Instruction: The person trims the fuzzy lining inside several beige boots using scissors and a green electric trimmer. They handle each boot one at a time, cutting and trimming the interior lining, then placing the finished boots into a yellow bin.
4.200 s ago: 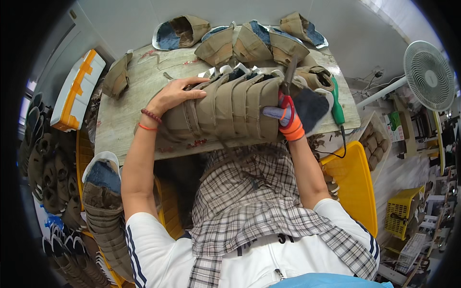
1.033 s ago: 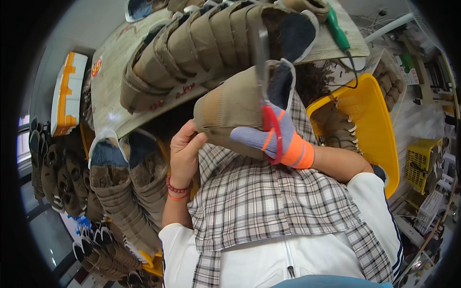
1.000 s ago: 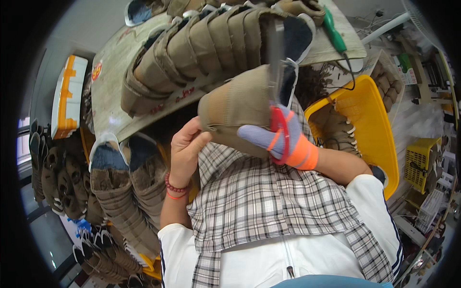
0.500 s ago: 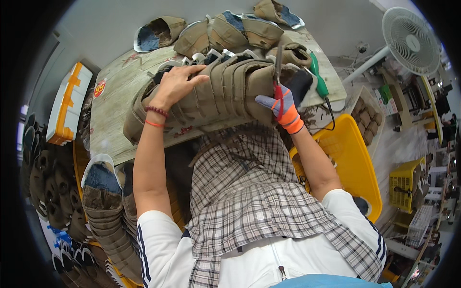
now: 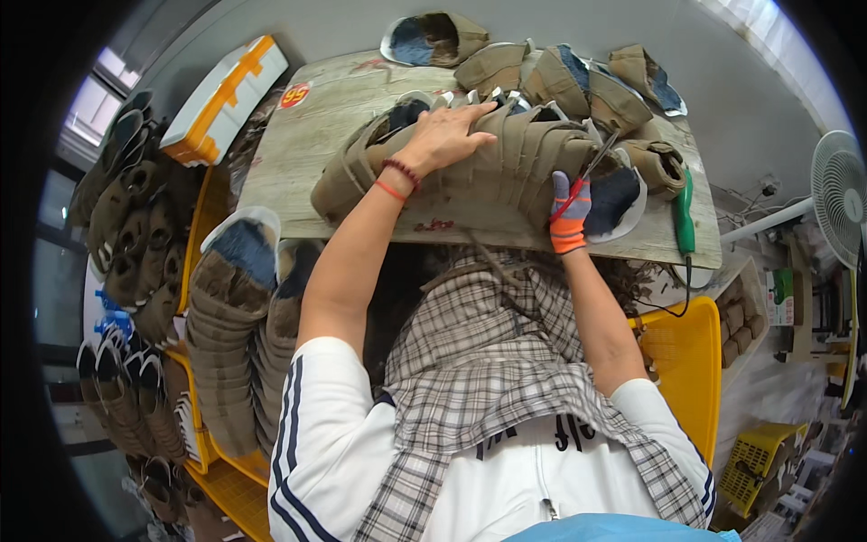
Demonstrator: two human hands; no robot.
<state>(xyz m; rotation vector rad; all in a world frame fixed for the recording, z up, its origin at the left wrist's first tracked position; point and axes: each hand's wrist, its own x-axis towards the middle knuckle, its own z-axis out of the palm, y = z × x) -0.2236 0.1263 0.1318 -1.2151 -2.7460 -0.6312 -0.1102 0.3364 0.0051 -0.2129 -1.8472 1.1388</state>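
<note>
A row of nested brown fabric shoe uppers [image 5: 506, 172] with white edges and dark linings lies along the front of the worktable. My left hand [image 5: 447, 137] rests over the top of the row, its fingers stretched out. At the row's right end is my right hand [image 5: 571, 217], in a grey and orange glove, closed around red-handled scissors [image 5: 600, 154]. Their blades point up and to the right. Beside that hand, the end upper [image 5: 616, 203] shows its dark inside and white rim. The gloved palm is hidden.
More uppers [image 5: 551, 77] stand along the table's [image 5: 298, 154] back. A green-handled corded tool [image 5: 685, 212] lies at its right edge. Yellow bins [image 5: 695, 361] flank me. Stacked uppers [image 5: 226, 352] rise at my left, near a white and orange box [image 5: 226, 101]. A fan [image 5: 840, 199] stands right.
The whole view has swung, so the table sits further right in it. The scissors have tilted from nearly upright toward the right. My left hand stays on the row.
</note>
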